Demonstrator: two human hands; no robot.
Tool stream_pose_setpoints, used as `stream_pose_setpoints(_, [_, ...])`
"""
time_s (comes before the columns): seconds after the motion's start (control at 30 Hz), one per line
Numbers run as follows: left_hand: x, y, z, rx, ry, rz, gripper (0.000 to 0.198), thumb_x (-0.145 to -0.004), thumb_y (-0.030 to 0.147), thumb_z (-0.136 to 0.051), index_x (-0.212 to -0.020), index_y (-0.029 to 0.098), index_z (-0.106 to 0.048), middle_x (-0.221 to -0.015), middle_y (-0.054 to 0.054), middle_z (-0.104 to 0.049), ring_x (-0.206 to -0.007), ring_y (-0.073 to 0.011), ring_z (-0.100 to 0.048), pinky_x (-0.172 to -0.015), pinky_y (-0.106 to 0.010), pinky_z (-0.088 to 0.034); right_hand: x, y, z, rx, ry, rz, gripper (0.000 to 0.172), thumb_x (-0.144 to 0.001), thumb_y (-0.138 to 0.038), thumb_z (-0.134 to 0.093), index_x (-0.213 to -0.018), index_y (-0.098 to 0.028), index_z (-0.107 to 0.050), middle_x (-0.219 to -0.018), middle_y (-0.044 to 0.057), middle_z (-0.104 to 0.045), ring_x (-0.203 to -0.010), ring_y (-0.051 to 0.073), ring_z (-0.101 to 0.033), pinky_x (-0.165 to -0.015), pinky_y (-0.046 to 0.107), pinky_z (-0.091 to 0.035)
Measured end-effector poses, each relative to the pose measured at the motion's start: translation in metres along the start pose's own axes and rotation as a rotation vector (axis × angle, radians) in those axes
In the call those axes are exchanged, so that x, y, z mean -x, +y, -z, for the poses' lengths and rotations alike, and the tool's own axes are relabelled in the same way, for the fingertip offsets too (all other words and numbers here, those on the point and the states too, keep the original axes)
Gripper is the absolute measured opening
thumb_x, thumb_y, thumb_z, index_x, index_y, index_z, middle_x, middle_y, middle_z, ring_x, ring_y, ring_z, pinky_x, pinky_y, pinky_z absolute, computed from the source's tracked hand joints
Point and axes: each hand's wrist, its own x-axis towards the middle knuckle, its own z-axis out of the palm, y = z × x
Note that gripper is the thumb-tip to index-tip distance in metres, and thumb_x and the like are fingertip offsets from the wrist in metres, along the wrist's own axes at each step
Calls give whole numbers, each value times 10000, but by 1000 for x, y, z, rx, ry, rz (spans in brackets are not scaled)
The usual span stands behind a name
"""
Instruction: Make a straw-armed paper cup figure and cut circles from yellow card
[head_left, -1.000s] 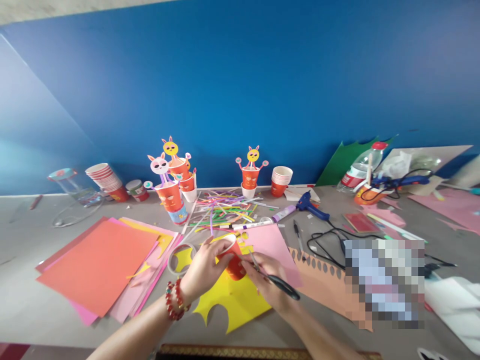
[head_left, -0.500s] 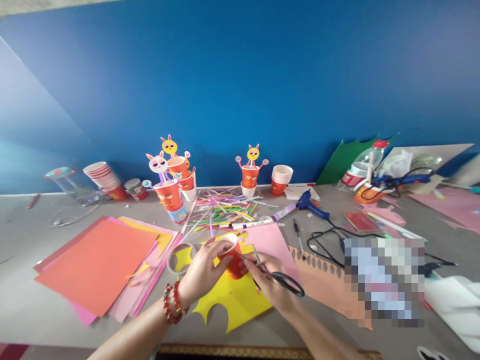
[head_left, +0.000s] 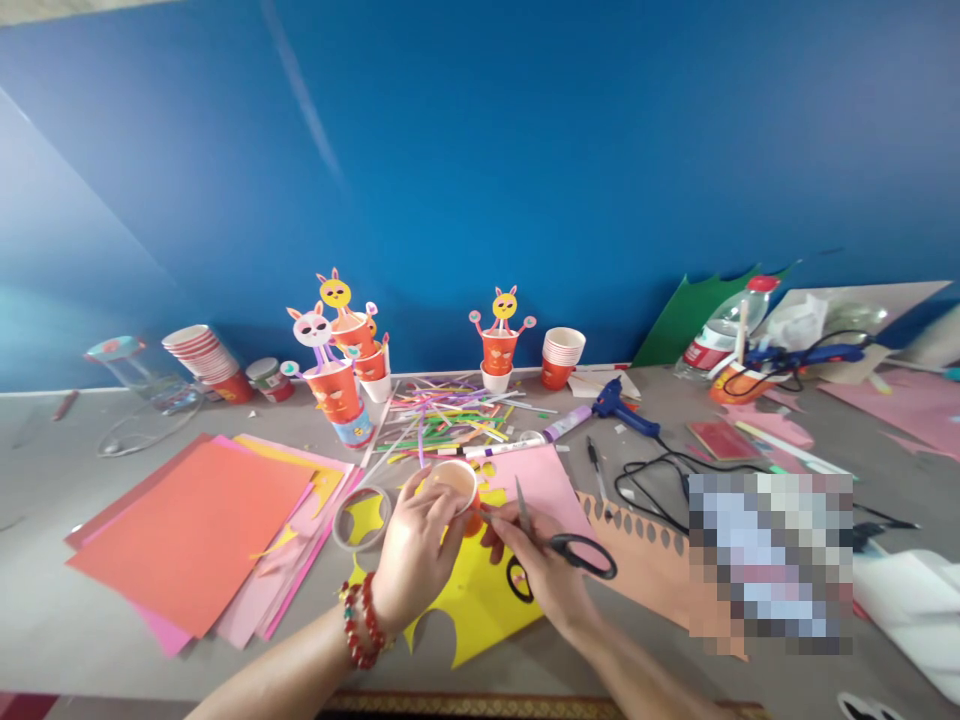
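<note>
My left hand (head_left: 421,545) is closed round an orange paper cup (head_left: 472,524), with some fingers reaching over the rim and into the mouth. The cup leans so that its white inside shows. In my right hand (head_left: 546,568) is a pair of black-handled scissors (head_left: 523,508), its blades spread apart. One blade points at the cup's right side; whether it has gone through the wall I cannot tell. Below both hands lies a yellow paper sheet (head_left: 491,610) with rounded cut-outs. A roll of clear tape (head_left: 363,517) lies just left of the cup.
Stacked coloured paper (head_left: 202,530) covers the left. Behind are a heap of thin coloured strips (head_left: 450,410), decorated cups (head_left: 334,390) with paper animal heads, and stacked cups (head_left: 564,358). To the right lie a blue glue gun (head_left: 626,410) with its black cord and an orange strip (head_left: 652,565).
My left hand has tilted the cup's mouth towards me and slid its fingers further over the rim. The scissors have opened wider in my right hand.
</note>
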Motion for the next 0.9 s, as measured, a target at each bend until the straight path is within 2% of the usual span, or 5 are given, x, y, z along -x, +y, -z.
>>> stream_pose_setpoints(0.27, [-10,8,4,-139,-43,-118,224,-885,54,-457,-972,195,-607,-841,-55,-728,-846,-216,-689,-1015,-492,-427,1,0,2,110,21,34,291,-914,-453,-587,-849,-184,-679,-728,25,-679,-618,169,-643,-610,285,-545])
stream_pose_setpoints(0.5, [-15,7,11,-98,-170,-29,193,-921,128,-459,-797,197,-588,-738,-41,-690,-756,-210,-664,-884,-417,-491,0,5,7,435,-25,426,194,-934,-318,-559,-994,-242,-727,-899,78,-733,-842,253,-700,-797,382,-575])
stream_pose_setpoints(0.63, [-14,13,9,-200,-101,-115,194,-881,52,-469,-905,173,-619,-747,-51,-708,-785,-222,-673,-944,-459,-467,0,3,3,256,-5,189,232,-931,-381,-568,-858,-204,-699,-761,49,-685,-667,195,-659,-618,301,-547])
stream_pose_setpoints(0.73, [-13,17,6,-280,-22,-176,273,-876,17,-464,-1069,139,-615,-851,-82,-741,-872,-236,-690,-1001,-482,-435,0,1,-2,-35,45,16,279,-913,-419,-590,-763,-189,-643,-700,19,-657,-614,159,-619,-610,273,-522])
stream_pose_setpoints(0.9, [-16,20,3,-308,-5,-168,276,-891,29,-472,-1095,140,-619,-879,-80,-745,-891,-235,-691,-1018,-491,-413,-1,0,-4,-139,89,17,280,-913,-414,-588,-753,-187,-622,-699,16,-647,-639,159,-610,-641,275,-511])
